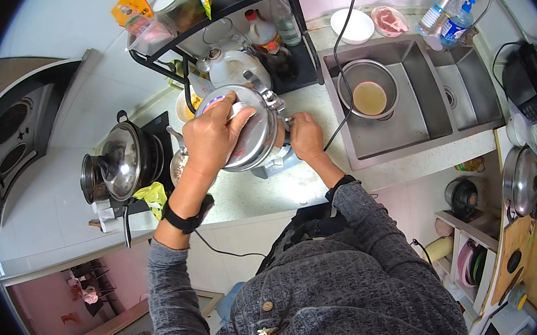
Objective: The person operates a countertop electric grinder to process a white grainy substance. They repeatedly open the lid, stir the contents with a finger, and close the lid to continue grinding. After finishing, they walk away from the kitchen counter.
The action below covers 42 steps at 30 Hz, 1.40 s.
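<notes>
A round metal lid (pixel 256 139) with a clamp at its far edge covers a metal vessel, tilted above the counter. My left hand (pixel 213 132) lies over the lid, thumb and fingers around its pale knob. My right hand (pixel 306 134) is curled at the vessel's right side, by a dark handle and a metal lever; the fingers' exact hold is partly hidden. Under the vessel shows part of a grey appliance base (pixel 276 166). A bowl with pale contents (pixel 178 168) and a metal spoon is partly hidden behind my left wrist.
The steel sink (pixel 408 143) at right holds a metal basin (pixel 346 80). A black rack (pixel 304 63) with bottles stands beyond the vessel. At left, a lidded wok (pixel 122 162) has its handle over the counter edge. A black cable (pixel 350 34) hangs across the sink's left side.
</notes>
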Tool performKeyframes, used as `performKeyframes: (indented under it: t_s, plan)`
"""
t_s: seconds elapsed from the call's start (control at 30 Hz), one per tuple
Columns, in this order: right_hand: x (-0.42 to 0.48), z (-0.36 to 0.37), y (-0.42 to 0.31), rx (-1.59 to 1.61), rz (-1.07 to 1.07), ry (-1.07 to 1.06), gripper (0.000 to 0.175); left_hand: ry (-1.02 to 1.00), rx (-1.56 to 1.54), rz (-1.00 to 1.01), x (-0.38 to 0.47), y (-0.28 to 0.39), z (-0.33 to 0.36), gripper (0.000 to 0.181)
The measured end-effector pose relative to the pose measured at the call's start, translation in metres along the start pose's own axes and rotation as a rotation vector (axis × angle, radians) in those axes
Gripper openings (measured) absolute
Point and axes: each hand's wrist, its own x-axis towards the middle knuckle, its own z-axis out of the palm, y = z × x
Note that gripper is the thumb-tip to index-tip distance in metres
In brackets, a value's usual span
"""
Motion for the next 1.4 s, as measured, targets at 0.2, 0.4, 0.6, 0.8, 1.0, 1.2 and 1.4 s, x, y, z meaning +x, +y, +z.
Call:
performKeyframes:
  t_s: [0.2,0.4,0.6,0.8,1.0,1.2,1.4]
  plan:
    - [0.0,-0.003,0.001,0.041,0.037,0.018,0.011,0.014,0.043,-0.019,0.008,0.015,0.006,0.045]
    - [0.0,-0.002,0.001,0.03,0.056,0.045,0.011,0.003,0.096,-0.073,0.01,0.022,0.006,0.044]
    - [-0.001,0.0,0.0,0.027,0.058,0.028,0.011,-0.002,0.105,-0.12,0.008,0.024,0.004,0.044]
    - [0.001,-0.001,0.0,0.012,0.081,0.021,0.012,-0.017,0.157,-0.154,0.011,0.032,0.005,0.046]
    - [-0.001,0.001,-0.002,0.012,0.069,0.034,0.012,-0.033,0.125,-0.165,0.008,0.027,0.004,0.045]
    - [0.002,0.006,0.008,0.057,0.027,-0.061,0.013,-0.066,-0.11,-0.241,-0.005,0.005,-0.011,0.042]
    - [0.022,-0.014,0.001,0.128,0.165,-0.335,0.022,-0.009,-0.027,-0.192,-0.007,0.006,-0.005,0.04]
